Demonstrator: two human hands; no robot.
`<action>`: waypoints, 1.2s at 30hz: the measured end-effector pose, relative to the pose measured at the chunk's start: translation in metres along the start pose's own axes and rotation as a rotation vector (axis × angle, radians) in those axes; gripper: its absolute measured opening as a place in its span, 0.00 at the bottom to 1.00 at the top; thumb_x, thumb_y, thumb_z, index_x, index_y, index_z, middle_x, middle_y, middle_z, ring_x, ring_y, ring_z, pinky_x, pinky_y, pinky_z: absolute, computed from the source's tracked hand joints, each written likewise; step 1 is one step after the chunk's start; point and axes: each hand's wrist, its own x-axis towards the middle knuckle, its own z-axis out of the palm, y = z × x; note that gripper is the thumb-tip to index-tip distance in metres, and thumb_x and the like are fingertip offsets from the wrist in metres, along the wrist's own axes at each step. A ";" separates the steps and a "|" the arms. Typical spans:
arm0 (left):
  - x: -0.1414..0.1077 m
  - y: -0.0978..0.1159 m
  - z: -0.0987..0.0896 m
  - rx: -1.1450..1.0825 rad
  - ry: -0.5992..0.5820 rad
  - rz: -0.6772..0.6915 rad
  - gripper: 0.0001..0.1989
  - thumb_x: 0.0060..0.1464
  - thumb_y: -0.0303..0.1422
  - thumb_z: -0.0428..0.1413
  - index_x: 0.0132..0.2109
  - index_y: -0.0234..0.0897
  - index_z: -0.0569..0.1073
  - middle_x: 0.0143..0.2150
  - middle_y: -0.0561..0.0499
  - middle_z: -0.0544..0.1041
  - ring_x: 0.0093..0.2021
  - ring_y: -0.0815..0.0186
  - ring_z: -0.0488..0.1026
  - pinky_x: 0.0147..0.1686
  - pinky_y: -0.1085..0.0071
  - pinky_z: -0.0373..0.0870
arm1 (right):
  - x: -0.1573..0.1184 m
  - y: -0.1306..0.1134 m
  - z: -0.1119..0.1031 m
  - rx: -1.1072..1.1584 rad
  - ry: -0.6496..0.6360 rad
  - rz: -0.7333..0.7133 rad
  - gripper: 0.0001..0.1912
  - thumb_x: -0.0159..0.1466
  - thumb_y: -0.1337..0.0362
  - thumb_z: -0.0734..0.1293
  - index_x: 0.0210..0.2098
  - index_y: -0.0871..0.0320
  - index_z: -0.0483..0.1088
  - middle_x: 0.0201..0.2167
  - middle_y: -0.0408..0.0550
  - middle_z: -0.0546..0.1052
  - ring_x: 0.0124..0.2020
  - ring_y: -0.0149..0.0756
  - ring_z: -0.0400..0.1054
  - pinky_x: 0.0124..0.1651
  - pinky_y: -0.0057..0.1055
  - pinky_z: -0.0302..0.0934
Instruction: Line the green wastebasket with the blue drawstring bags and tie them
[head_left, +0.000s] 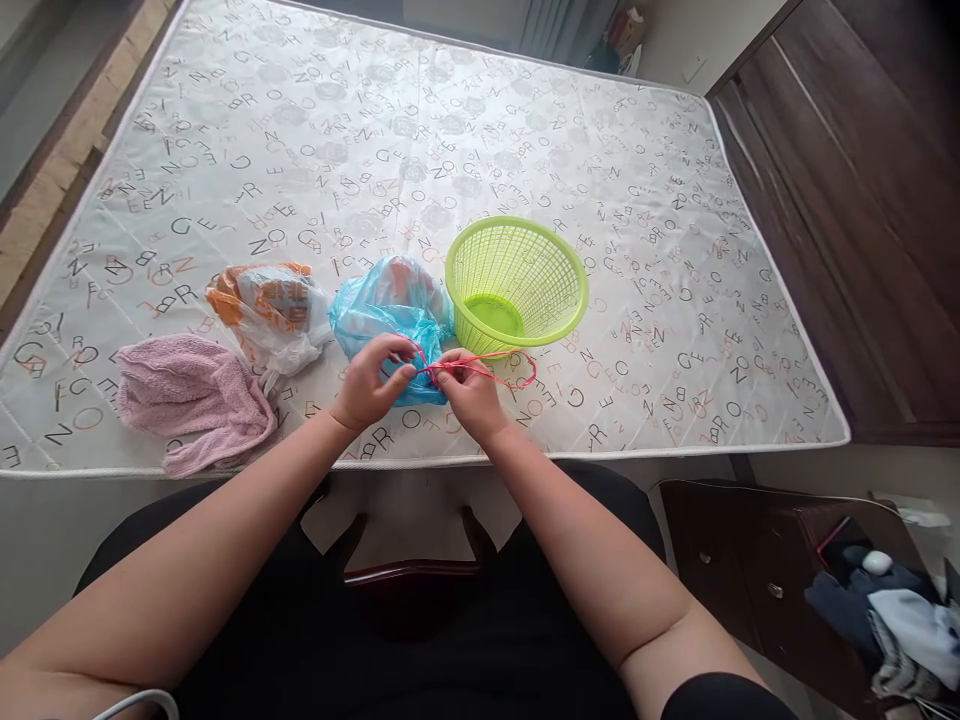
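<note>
Nearest, well below the hands, person's black clothes [405, 650] are filling the view. Off to the lower R of the hands, a dark cabinet [727, 560] is standing w/ a heap of clothes [911, 630] lying by it. Both hands are working close together, w/ a small gap b/w them, over the mattress [660, 250] near its front edge. R hand [471, 392] is pinching the red string [433, 370] b/w thumb & fingers; L hand [375, 380] is touching it too, fingers curled, but can't tell if it's gripping tight. String is crossing b/w the hands, a loop of it sticking out past R hand. Pink towel [187, 390] is lying crumpled, L of L hand. Just beyond the hands, blue bag [390, 300] is sitting bunched up, its near part showing b/w & under them. Orange-&-white bag [274, 310] is resting up & L of L hand, near the towel. Green basket [544, 290] is standing just past R hand, beside blue bag, tilting w/ its mouth facing this way. Farthest, beyond the mattress, a curtain [555, 25] is hanging.
</note>
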 end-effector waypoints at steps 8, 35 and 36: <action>0.003 -0.018 0.010 0.162 -0.255 0.101 0.08 0.50 0.38 0.66 0.39 0.44 0.81 0.42 0.46 0.80 0.51 0.56 0.75 0.59 0.58 0.66 | 0.004 0.001 -0.005 -0.182 -0.066 -0.025 0.18 0.67 0.48 0.64 0.28 0.53 0.66 0.27 0.40 0.68 0.32 0.35 0.63 0.39 0.32 0.58; 0.007 -0.018 0.001 0.149 -0.535 -0.104 0.14 0.60 0.39 0.53 0.32 0.36 0.75 0.33 0.51 0.77 0.36 0.64 0.72 0.40 0.68 0.69 | 0.012 0.021 -0.004 -0.214 0.031 0.071 0.07 0.64 0.58 0.64 0.33 0.54 0.68 0.26 0.39 0.70 0.28 0.32 0.64 0.34 0.29 0.58; 0.007 -0.020 0.001 0.193 -0.611 -0.135 0.14 0.59 0.40 0.53 0.32 0.36 0.76 0.32 0.51 0.76 0.35 0.64 0.71 0.39 0.69 0.68 | 0.012 0.022 -0.004 -0.214 0.030 0.080 0.07 0.64 0.58 0.64 0.33 0.54 0.68 0.26 0.38 0.70 0.28 0.32 0.64 0.34 0.29 0.58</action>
